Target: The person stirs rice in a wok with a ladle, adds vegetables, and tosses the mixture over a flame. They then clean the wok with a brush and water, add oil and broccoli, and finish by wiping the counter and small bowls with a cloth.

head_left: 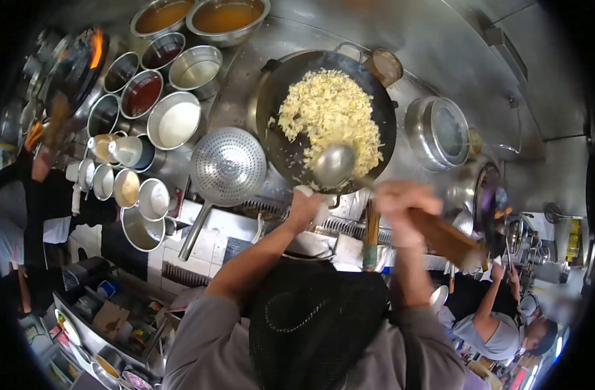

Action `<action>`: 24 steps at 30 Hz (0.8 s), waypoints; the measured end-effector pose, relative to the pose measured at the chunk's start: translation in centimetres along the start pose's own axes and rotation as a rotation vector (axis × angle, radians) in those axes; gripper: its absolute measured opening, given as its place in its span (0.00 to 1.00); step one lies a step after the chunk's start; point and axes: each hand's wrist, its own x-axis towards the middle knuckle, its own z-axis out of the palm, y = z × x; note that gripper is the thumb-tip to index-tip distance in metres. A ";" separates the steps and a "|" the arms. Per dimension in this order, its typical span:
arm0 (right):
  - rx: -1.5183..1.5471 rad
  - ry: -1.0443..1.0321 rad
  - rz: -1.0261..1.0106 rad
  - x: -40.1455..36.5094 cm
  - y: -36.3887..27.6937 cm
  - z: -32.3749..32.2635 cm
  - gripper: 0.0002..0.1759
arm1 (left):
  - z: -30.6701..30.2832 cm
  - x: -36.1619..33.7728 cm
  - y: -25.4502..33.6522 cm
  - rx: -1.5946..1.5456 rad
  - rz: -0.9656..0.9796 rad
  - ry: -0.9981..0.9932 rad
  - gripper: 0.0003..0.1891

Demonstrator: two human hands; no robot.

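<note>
Egg fried rice (330, 114) lies in a large dark wok (276, 153) on the stove. My right hand (408, 207), blurred by motion, is closed around the wooden handle of a steel ladle (334, 165). The ladle's bowl is in the wok, at the near side of the rice. At the wok's near rim, my left hand (305, 211) is closed on a white cloth (320, 211). Whether its fingers also grip the wok's handle is hidden. To the left of the wok rests a perforated strainer (227, 166) with a long handle.
Metal pots of sauces and liquids (141, 93) stand to the left, with small seasoning bowls (127, 187) nearer. A bamboo brush (371, 240) stands at the stove's front edge. A lidded pot (440, 133) is on the right. Other people work at both sides; a flame (96, 49) burns far left.
</note>
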 end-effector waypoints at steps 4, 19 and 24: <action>0.405 0.320 0.221 -0.3 5.0 -0.8 0.13 | 0.3 -0.6 1.0 -0.041 -0.005 0.020 0.11; 0.320 1.084 0.271 5.5 8.1 -11.6 0.05 | -1.1 -0.7 1.3 -0.134 -0.192 -0.169 0.17; 0.593 0.561 0.467 12.1 6.1 -4.2 0.11 | -0.7 -0.4 0.9 -0.098 -0.139 -0.106 0.16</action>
